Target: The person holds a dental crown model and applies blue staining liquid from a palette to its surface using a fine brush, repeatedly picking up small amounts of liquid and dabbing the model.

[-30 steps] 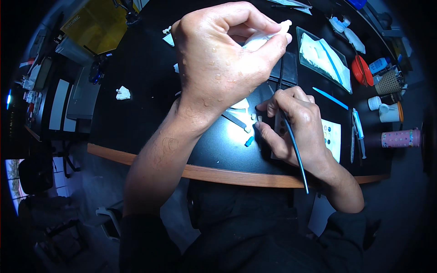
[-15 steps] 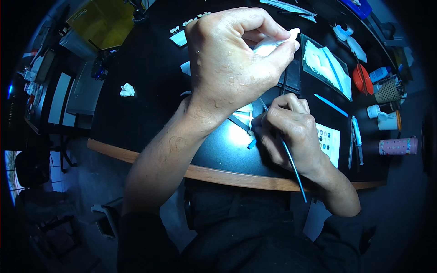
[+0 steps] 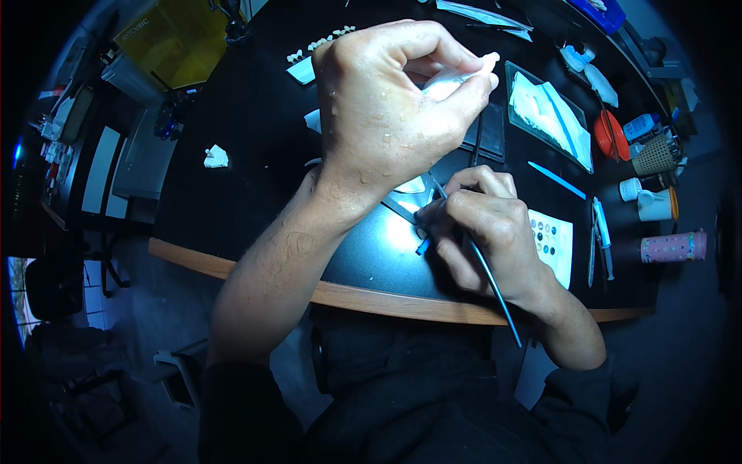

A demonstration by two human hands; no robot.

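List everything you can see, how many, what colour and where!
Pinched piece: one, white, in left hand
Thin stick: one, dark, in right hand
Stub: one, blue, near right hand
Dotted sheet: one, white, right of right hand
Strip: one, light blue, right side
Dish: one, red, upper right
Cup: one, white, far right
Cylinder: one, pink, far right
Lump: one, white, left side
Small pieces: several, pale, upper middle
Box: one, yellow, upper left
Desk: one, black, beneath hands
Clutter: too dim to count, far left
Sleeves: two, black, bottom
Hands: two, bare, middle
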